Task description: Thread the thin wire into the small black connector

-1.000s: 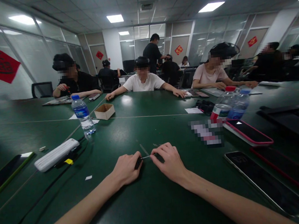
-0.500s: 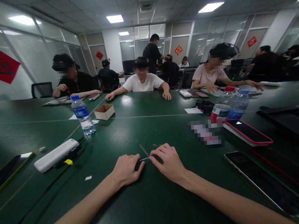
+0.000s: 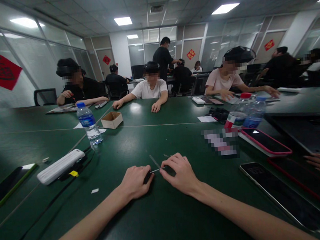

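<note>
Left hand (image 3: 135, 179): was curled just left of frame centre, its forearm (image 3: 90, 223) rising from the lower left, fingers closed round the dark end of a tool (image 3: 156, 169).
Right hand (image 3: 183, 174): sat opposite, fingers arched, thumb and forefinger close together at the far end; whether they gripped it could not be told.
Tool: bridged the hands, below frame centre.
Strip (image 3: 154, 160): lay on the bench (image 3: 124, 227) just beyond them.
Left side: held a bottle (image 3: 87, 122), box (image 3: 112, 121) and white block (image 3: 61, 166).
Lower right: held a black phone (image 3: 284, 195).
</note>
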### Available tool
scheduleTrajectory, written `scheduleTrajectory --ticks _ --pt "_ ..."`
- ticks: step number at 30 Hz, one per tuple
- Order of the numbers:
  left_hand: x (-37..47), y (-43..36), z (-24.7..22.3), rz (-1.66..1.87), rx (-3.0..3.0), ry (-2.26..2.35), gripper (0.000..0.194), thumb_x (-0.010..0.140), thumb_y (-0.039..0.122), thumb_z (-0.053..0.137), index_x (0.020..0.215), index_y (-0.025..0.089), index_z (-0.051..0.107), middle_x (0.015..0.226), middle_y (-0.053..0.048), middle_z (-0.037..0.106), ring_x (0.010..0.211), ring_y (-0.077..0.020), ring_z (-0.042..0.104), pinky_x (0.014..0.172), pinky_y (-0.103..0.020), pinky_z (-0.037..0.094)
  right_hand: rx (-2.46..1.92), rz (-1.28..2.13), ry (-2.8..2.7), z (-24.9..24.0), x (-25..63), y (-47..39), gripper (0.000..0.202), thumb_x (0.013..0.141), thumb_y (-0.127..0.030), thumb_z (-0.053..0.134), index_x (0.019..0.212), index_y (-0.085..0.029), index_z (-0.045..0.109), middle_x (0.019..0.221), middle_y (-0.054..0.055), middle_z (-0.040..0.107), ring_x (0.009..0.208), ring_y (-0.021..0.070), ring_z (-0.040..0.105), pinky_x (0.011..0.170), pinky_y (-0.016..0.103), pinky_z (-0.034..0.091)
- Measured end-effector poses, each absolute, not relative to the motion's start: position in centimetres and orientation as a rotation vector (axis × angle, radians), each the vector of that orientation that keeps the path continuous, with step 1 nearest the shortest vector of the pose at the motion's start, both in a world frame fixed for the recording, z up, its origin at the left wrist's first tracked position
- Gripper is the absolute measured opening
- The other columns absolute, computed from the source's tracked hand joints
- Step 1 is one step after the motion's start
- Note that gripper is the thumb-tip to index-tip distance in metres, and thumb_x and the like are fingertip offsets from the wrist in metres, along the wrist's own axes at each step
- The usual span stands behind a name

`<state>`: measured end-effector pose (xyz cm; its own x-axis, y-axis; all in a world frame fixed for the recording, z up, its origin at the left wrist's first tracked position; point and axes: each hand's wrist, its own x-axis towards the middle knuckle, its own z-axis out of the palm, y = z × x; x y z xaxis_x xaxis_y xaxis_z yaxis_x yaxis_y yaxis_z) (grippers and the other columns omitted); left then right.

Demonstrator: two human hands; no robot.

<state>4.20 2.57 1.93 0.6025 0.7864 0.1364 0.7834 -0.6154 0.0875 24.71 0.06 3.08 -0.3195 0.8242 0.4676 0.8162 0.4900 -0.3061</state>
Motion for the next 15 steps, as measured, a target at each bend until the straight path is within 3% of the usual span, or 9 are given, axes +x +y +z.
scheduleTrajectory --ticks 15 --pt "4.29 2.74 2.06 0.206 2.754 1.393 0.028 0.094 0.039 0.034 0.090 0.021 0.054 0.081 -0.006 0.068 0.073 -0.0216 0.065 0.067 -0.031 0.045 -1.230 -0.014 -2.231 2.97 24.82 -0.09 0.015 0.084 -0.035 0.057 0.086 -0.021 0.063 0.088 0.004 0.064 0.089 0.0204 0.050 0.074 0.033 0.034"
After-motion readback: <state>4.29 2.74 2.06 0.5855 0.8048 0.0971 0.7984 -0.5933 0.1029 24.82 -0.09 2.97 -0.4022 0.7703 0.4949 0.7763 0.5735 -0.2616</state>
